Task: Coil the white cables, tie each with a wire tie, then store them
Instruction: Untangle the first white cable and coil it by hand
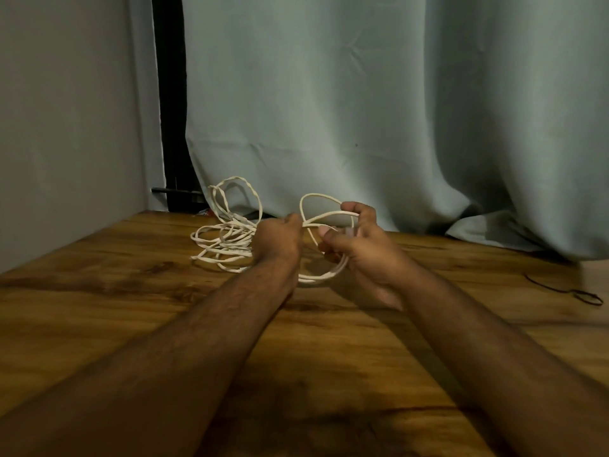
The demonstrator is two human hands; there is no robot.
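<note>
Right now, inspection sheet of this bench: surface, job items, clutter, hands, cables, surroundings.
Surface: wooden table, dark grain patches.
Job's things: white cable, loops held between both hands; wire tie, thin dark piece lying far right, untouched.
Clutter: small reddish object at the back edge, too small to identify.
Grippers: left hand grips the cable; right hand fingers curl round a loop.
Cables: loose tangle lies behind the left hand, uncoiled.
Surroundings: pale curtain behind; plain wall left.
</note>
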